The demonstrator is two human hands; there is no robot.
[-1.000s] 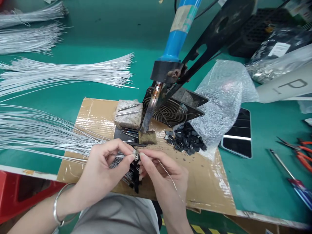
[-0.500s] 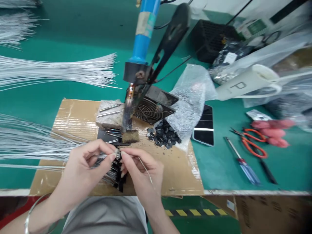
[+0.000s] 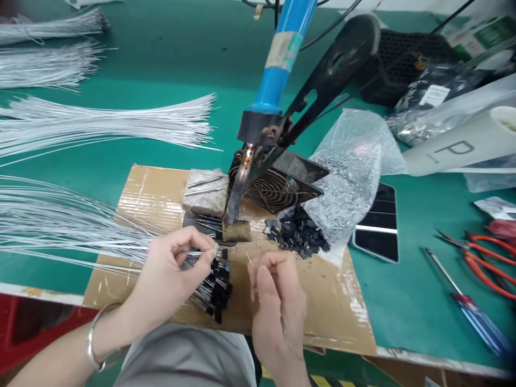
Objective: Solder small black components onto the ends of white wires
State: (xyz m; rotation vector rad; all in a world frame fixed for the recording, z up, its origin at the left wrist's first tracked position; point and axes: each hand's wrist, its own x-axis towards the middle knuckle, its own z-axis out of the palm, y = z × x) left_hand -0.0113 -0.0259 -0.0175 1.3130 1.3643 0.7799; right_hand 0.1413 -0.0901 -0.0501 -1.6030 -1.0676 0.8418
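Observation:
My left hand [image 3: 181, 269] is closed in a pinch on a thin white wire, close to a small black connector [image 3: 221, 253] at the wire's end. Below it lies a bunch of wires with black connectors [image 3: 220, 290] on their ends. My right hand [image 3: 280, 301] is closed, its fingers curled around a thin strand of solder wire [image 3: 248, 258] whose tip pokes out toward the left. A gap separates the two hands. Just above them, the tip of a blue-handled soldering iron [image 3: 234, 207] points down at a brownish block [image 3: 237, 231].
A cardboard sheet [image 3: 326, 301] lies under the work. Loose black pieces [image 3: 302, 231] spill by a bubble-wrap bag [image 3: 350, 161]. Behind the iron is a small fan [image 3: 270, 188]. To the right are a phone [image 3: 377, 223], screwdriver [image 3: 463, 306] and orange-handled pliers [image 3: 487, 258]. White wire bundles [image 3: 108, 123] lie left.
My right hand has drawn back to the right, away from the left hand and the connector. The left hand keeps its pinch. The whole view has shifted.

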